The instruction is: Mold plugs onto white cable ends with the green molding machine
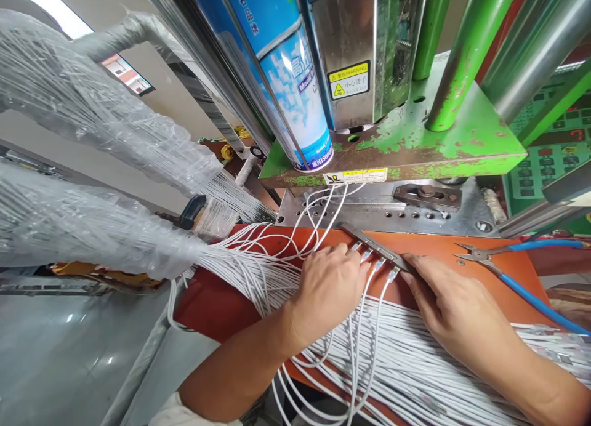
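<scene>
A narrow metal bar (376, 246) slants above the orange work surface, with several white cables' plugs (379, 264) seated in a row along it. My right hand (455, 306) pinches the bar's right end between thumb and fingers. At the row's left part, my left hand (329, 284) is closed with curled fingers on a cable plug; its fingertips are partly hidden behind the hand. From the plugs, white cables (353, 352) loop down towards me. Beneath both hands lies a thick bundle of white cables (397, 333) across the surface.
A green press (462, 149) stands ahead, carrying a blue spray can (295, 93). Under it sits a steel mould plate (383, 213) with cables leading in. Blue-handled cutters (489, 257) lie right on the orange surface (221, 303). Plastic-wrapped cable bundles (92, 223) hang at left.
</scene>
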Tool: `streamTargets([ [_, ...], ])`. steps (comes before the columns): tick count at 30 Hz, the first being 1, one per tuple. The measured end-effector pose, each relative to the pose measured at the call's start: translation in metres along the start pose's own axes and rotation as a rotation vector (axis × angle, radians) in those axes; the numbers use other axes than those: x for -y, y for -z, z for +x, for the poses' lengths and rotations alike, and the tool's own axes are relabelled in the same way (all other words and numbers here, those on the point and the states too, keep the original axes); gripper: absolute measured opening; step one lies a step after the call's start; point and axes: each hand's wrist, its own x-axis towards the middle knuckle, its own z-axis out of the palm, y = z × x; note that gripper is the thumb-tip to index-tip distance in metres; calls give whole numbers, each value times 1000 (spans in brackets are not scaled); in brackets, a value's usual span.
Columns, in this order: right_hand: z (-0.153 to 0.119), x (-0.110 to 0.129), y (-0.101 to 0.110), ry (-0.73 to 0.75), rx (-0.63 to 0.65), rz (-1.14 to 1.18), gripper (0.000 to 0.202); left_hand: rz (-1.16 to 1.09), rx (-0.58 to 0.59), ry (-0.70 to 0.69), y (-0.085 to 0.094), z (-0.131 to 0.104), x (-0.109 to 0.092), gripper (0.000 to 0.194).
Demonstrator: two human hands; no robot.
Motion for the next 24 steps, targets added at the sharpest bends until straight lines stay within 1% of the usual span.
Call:
streamTargets([
  [2,1,0,1,23,11,-2,25,9,35,-8,-7,0,-1,30],
  [6,3,-1,3,107,56,29,27,-33,57,-24,-21,4,3,28],
  [10,4,-5,4,168,94,42,27,-23,66,-48,-27,5,8,23],
  [13,3,-4,3,124,91,17,26,-9,76,-52,-23,4,8,23],
  [14,3,-4,2,96,80,-2,26,-3,60,-39,-19,3,7,24],
  [16,2,-2,0,44,57,-36,25,0,-14,-13,-10,-1,1,26],
  [18,1,-1,-1,21,42,-50,25,-28,-76,-47,-2,-6,-6,29],
  [19,1,-1,-2,17,40,-53,26,-50,-78,-86,0,-9,-10,30],
  [21,2,0,-2,13,40,-60,27,-78,-34,-146,0,-12,-17,30],
  [24,3,1,-1,-5,61,-69,27,-68,70,-134,-9,-12,-24,26],
])
